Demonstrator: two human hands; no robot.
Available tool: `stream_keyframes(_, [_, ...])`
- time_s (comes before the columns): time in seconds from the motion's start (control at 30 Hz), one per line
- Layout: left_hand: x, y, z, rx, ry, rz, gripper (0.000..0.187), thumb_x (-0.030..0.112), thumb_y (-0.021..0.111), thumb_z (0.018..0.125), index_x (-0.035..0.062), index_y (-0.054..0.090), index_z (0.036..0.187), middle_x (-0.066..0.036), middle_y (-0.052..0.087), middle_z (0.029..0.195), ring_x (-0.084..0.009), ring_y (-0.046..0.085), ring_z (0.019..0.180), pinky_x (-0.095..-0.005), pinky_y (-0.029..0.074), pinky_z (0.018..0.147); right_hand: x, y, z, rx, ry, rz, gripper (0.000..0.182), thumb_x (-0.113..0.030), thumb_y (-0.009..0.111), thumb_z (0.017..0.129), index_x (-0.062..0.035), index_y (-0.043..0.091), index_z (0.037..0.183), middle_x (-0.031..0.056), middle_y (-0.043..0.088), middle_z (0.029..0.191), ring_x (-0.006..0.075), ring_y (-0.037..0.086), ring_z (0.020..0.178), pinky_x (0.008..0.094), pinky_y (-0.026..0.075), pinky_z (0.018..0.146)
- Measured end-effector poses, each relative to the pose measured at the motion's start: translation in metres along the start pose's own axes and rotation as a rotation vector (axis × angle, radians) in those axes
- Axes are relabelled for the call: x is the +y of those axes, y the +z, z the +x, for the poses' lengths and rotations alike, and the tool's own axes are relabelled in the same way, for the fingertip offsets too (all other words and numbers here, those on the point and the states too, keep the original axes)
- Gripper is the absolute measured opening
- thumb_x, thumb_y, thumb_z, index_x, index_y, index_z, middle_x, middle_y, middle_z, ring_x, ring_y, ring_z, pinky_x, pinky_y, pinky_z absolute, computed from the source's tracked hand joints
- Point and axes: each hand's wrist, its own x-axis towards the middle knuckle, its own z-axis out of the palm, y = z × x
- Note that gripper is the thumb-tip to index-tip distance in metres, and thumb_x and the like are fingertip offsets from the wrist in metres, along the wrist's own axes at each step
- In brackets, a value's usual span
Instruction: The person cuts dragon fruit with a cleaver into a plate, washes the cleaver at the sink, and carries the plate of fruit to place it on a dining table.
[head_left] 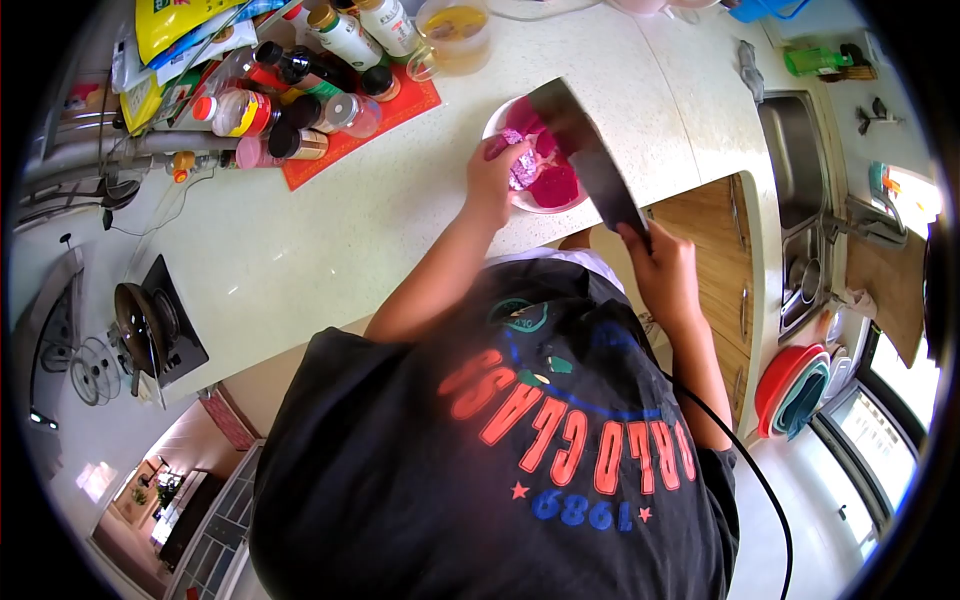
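My right hand [662, 265] is wrapped round the handle of a cleaver [590, 150]. Its broad dark blade slants up and to the left, overlapping the right side of a white bowl [492, 125] in this view. Deep magenta chunks [553, 187] with smooth cut faces lie in the bowl. At the bowl's left side, my left hand [492, 178] is closed on a mottled purple-and-white chunk [521, 170], thumb stretched along its top. The hand hides part of that chunk, and the blade covers part of the bowl.
The bowl stands near the front edge of the pale counter [400, 200]. Sauce bottles [240, 112] crowd a red mat [410, 100] at the back left, beside a clear jug [453, 38] of yellowish liquid. A pan [140, 322] sits far left; a sink [795, 160] lies right.
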Motion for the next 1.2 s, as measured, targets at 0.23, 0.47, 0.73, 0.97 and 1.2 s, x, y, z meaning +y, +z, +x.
stream_keyframes(0.23, [0.02,-0.024,0.024,0.005,0.063,0.635,0.038,0.014,0.081,0.08,-0.0021,0.066,0.111,-0.01,0.071,0.098,-0.0161,0.068,0.083,-0.0296,0.055,0.073,0.031,-0.008,-0.01,0.074,0.213,0.181,0.027,-0.018,0.066,0.095,0.0053,0.064,0.082,0.0145,0.044,0.053,0.0159,0.035,0.047,0.035,0.035,0.047])
stream_keyframes(0.47, [0.024,-0.025,0.05,-0.156,-0.021,1.073,0.039,0.017,0.083,0.075,-0.0002,0.069,0.107,-0.013,0.073,0.095,-0.0193,0.071,0.084,-0.0324,0.056,0.075,0.044,-0.009,-0.014,0.032,0.464,0.423,0.034,-0.022,0.066,0.095,0.003,0.058,0.073,0.002,0.049,0.053,0.0077,0.043,0.048,0.0302,0.035,0.047])
stream_keyframes(0.73, [0.012,-0.007,0.057,-0.277,0.095,1.613,0.044,0.025,0.085,0.069,-0.0007,0.07,0.101,-0.022,0.072,0.099,-0.0346,0.07,0.096,-0.0421,0.054,0.085,0.06,-0.001,-0.018,0.029,0.477,0.475,0.036,-0.024,0.067,0.095,0.0025,0.057,0.073,0.003,0.052,0.054,0.0083,0.045,0.048,0.03,0.036,0.046])
stream_keyframes(0.97, [0.003,0.002,0.041,-0.161,0.151,1.718,0.048,0.027,0.087,0.071,-0.0014,0.066,0.104,-0.022,0.07,0.106,-0.0379,0.068,0.1,-0.0453,0.054,0.087,0.067,0.001,-0.017,0.016,0.487,0.461,0.037,-0.025,0.067,0.095,0.003,0.057,0.073,0.0031,0.051,0.054,0.0086,0.045,0.048,0.0305,0.036,0.046])
stream_keyframes(1.2, [-0.002,-0.008,0.035,-0.152,0.45,1.722,0.053,0.02,0.088,0.068,0.0002,0.065,0.112,-0.021,0.07,0.102,-0.0353,0.068,0.098,-0.0436,0.054,0.089,0.069,0.008,-0.014,0.011,0.429,0.47,0.036,-0.024,0.067,0.095,0.0009,0.055,0.072,0.0019,0.049,0.053,0.0082,0.043,0.046,0.0297,0.034,0.043])
